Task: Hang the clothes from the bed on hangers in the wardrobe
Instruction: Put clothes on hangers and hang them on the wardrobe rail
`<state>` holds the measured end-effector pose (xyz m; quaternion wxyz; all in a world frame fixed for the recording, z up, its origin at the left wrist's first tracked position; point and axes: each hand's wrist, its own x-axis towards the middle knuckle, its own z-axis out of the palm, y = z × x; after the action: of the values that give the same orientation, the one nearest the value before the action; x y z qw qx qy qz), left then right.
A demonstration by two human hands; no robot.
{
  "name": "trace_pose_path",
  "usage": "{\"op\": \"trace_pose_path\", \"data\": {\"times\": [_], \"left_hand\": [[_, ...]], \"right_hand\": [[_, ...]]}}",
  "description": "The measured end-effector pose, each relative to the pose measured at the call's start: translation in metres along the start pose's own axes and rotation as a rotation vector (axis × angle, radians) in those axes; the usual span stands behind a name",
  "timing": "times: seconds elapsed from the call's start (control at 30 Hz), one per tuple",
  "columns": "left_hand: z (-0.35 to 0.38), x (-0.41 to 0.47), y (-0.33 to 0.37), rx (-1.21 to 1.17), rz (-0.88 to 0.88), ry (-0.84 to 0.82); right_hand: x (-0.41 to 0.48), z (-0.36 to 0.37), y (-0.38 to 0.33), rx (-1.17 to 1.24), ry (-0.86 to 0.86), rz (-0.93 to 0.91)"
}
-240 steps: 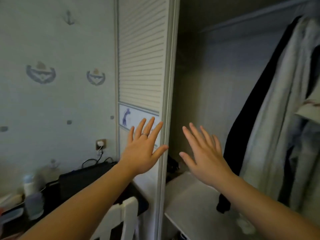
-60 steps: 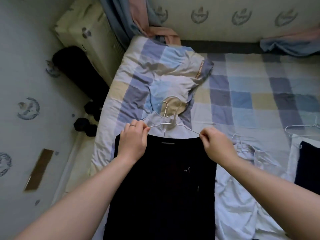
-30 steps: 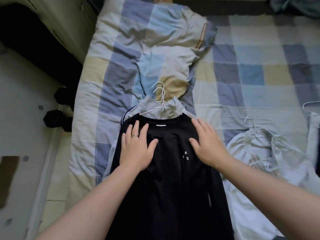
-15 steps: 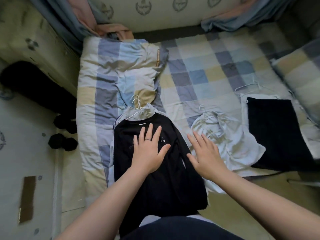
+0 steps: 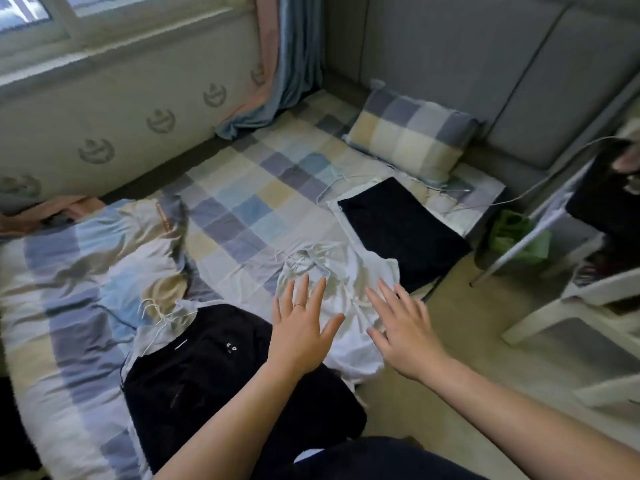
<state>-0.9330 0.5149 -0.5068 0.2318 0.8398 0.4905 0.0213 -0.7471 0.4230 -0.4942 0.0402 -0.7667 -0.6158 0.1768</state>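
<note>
A black shirt (image 5: 207, 368) on a white wire hanger (image 5: 156, 315) lies on the checked bed (image 5: 242, 209), over a light garment. To its right lies a crumpled white garment (image 5: 346, 271). Farther right, a folded black garment (image 5: 398, 226) rests on a white one, with a wire hanger (image 5: 332, 183) beside it. My left hand (image 5: 299, 329) and my right hand (image 5: 403, 327) hover flat, fingers spread, above the white garment and hold nothing.
A checked pillow (image 5: 408, 140) leans at the grey headboard (image 5: 485, 64). A rumpled duvet (image 5: 86, 258) covers the bed's left part. A white chair (image 5: 588, 306) and a white rack with dark cloth (image 5: 602, 195) stand at the right. Curtains (image 5: 277, 57) hang by the window.
The view has swung right, from the black shirt toward the bed's head. Both hands left the black shirt and now hover over the crumpled white garment.
</note>
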Motion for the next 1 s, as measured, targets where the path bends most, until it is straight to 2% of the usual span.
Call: {"op": "trace_pose_path", "data": {"times": [0.07, 0.5, 0.8, 1.0], "left_hand": [[0.006, 0.009, 0.033, 0.025, 0.048, 0.002], [0.077, 0.078, 0.367, 0.080, 0.588, -0.013], [0.101, 0.079, 0.593, 0.064, 1.061, -0.090], [0.125, 0.081, 0.742, 0.017, 1.377, -0.078]], "right_hand": [[-0.011, -0.011, 0.031, 0.020, 0.035, 0.042], [-0.166, -0.115, 0.297, 0.016, 0.308, 0.484], [-0.285, -0.181, 0.411, -0.034, 0.506, 0.827], [-0.349, -0.231, 0.472, -0.113, 0.614, 1.057]]}}
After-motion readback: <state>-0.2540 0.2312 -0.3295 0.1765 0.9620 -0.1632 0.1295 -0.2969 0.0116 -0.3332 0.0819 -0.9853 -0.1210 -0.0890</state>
